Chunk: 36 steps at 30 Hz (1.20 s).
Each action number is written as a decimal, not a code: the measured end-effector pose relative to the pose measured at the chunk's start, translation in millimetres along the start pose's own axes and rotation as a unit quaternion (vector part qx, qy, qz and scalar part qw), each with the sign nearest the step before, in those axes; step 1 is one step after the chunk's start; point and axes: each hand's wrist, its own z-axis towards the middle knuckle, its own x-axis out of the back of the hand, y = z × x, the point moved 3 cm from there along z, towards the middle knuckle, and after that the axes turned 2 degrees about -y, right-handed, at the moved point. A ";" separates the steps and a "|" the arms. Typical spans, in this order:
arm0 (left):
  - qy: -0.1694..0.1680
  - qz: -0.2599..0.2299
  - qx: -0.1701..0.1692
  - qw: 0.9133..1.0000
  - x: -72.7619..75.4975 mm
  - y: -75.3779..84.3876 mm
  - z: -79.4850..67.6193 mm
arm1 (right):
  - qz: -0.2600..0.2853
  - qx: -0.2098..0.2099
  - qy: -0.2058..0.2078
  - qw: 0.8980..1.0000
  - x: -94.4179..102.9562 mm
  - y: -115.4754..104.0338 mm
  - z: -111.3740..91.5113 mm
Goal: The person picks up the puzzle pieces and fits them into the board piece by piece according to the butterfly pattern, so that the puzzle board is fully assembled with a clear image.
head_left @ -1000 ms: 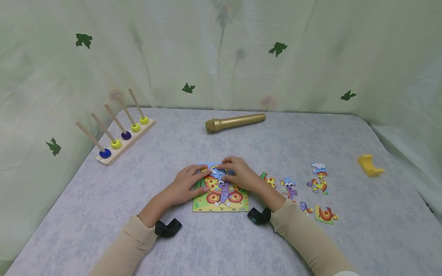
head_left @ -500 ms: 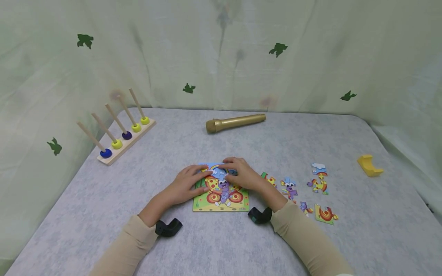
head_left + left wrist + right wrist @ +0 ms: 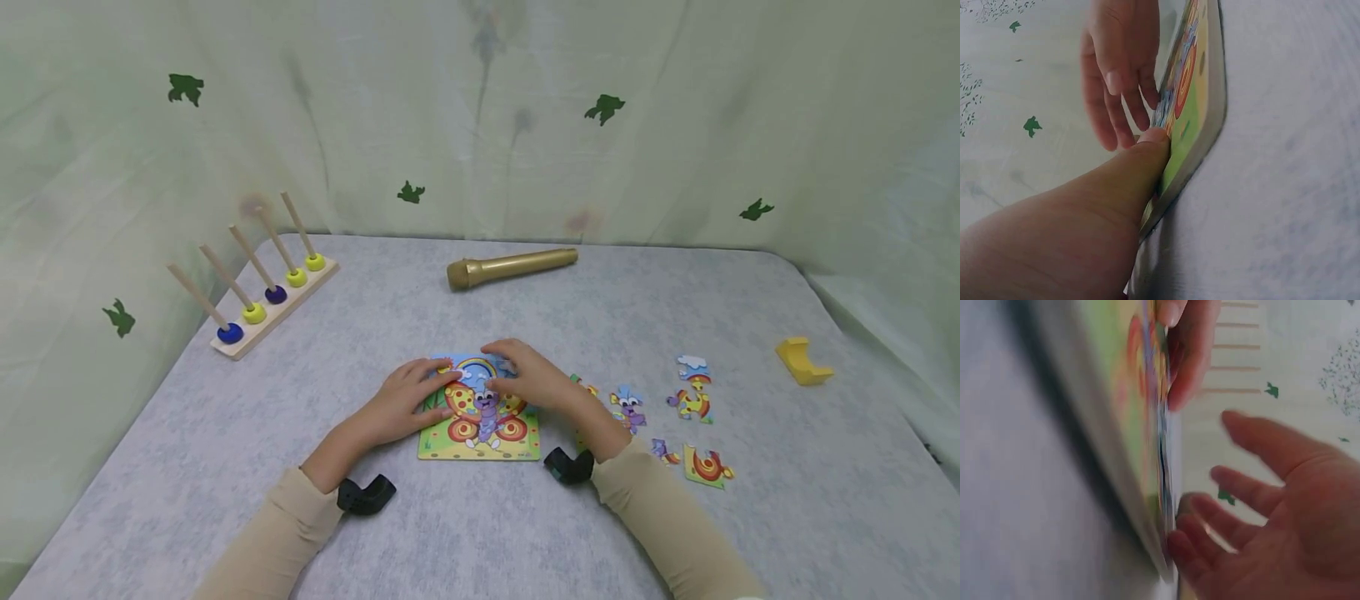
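Note:
A butterfly jigsaw puzzle (image 3: 480, 451) in a flat board lies mid-table, its rainbow section showing at the top. My left hand (image 3: 396, 407) rests on the board's left part with straight fingers, the thumb (image 3: 1155, 136) touching its surface. Over the upper right corner is my right hand (image 3: 534, 377). Its fingers (image 3: 1225, 519) are loosely spread and hold nothing, close above the board's edge. Loose puzzle pieces lie to the right, among them one with a purple face (image 3: 628, 407) and one with a red swirl (image 3: 705, 467). My right forearm partly covers a green piece.
A gold microphone (image 3: 513, 267) lies behind the puzzle. At the back left stands a wooden peg rack (image 3: 277, 317) with blue and yellow rings. A yellow curved block (image 3: 802, 362) sits at the far right. Green fabric walls (image 3: 480, 125) enclose the table's back and sides.
My right hand has spread its fingers and drawn slightly back to the right, uncovering more of the rainbow. The left hand stays in place on the board.

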 end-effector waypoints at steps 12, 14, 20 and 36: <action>-0.003 0.000 0.002 1.000 -0.4 0.3 0.7 | -0.006 0.070 0.125 0.990 59.5 -7.3 -59.1; -0.004 0.000 0.003 1.000 -0.3 0.7 0.7 | -0.024 0.075 0.150 0.986 69.4 -1.4 -71.7; -0.004 -0.003 0.005 1.000 0.5 1.7 0.0 | -0.056 0.059 0.217 0.973 97.2 22.5 -106.8; -0.006 0.000 0.004 1.000 -0.7 0.6 -0.1 | -0.058 -0.085 0.278 0.955 132.5 143.7 -157.1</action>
